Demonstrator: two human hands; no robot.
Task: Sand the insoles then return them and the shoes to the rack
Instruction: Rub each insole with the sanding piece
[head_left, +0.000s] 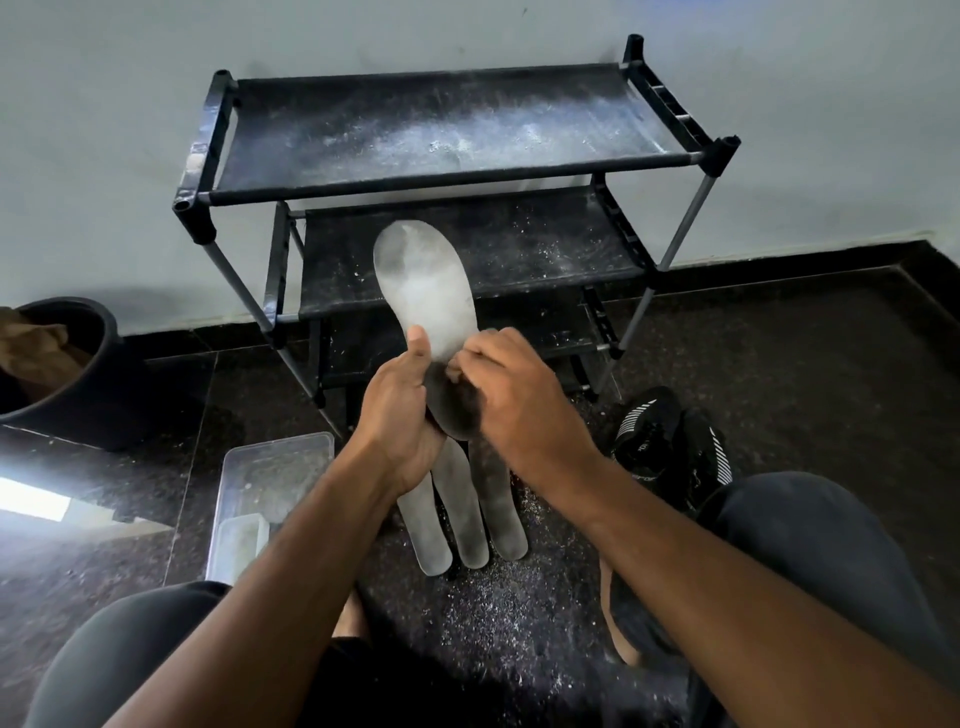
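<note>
My left hand (397, 410) grips a long grey insole (423, 283) by its lower end, thumb on its face, and holds it upright in front of the rack. My right hand (511, 392) has its fingers curled against the dark lower part of that insole; what it pinches is hidden under the fingers. Three more grey insoles (470, 512) lie side by side on the floor below my hands. A pair of black shoes (670, 447) with white stripes stands on the floor to the right. The black rack (447, 132) stands against the wall, its shelves dusty and bare.
A clear plastic box (270, 483) sits on the dark floor at the left of the insoles. A black bucket (78, 371) with brown paper stands at far left. Grey sanding dust (467, 613) covers the floor between my knees.
</note>
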